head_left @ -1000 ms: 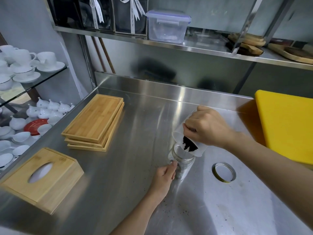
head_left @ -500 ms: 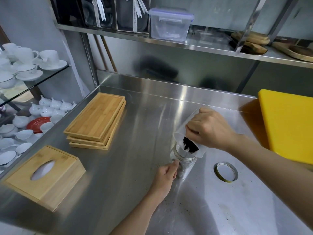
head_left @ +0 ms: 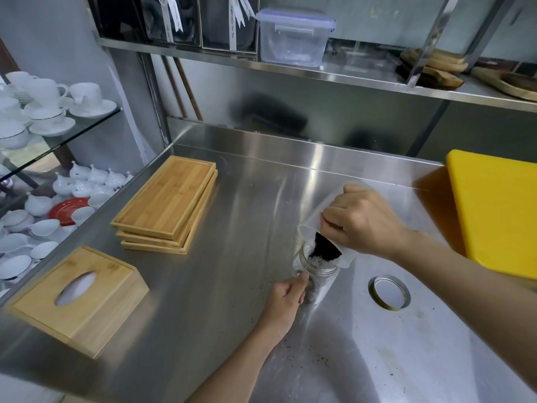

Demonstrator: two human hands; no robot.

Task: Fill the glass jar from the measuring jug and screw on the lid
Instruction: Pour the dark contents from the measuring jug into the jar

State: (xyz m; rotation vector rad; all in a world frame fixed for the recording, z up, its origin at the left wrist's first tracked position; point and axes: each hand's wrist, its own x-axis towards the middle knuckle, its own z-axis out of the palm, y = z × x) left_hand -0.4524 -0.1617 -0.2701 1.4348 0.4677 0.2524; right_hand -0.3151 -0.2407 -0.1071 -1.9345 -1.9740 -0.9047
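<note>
Head view, right hand (head_left: pixel 361 221) gripping tilted measuring jug (head_left: pixel 322 225), left hand (head_left: pixel 286 298) clasping glass jar (head_left: pixel 319 276)

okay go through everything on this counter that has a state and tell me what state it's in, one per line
glass jar: upright, open, being filled
measuring jug: tilted over the jar, dark grounds at its lip
lid: off, flat on the counter right of the jar
left hand: gripping the jar
right hand: gripping the jug
plastic container: lid clipped shut, on the shelf
bamboo trays: stacked
</note>
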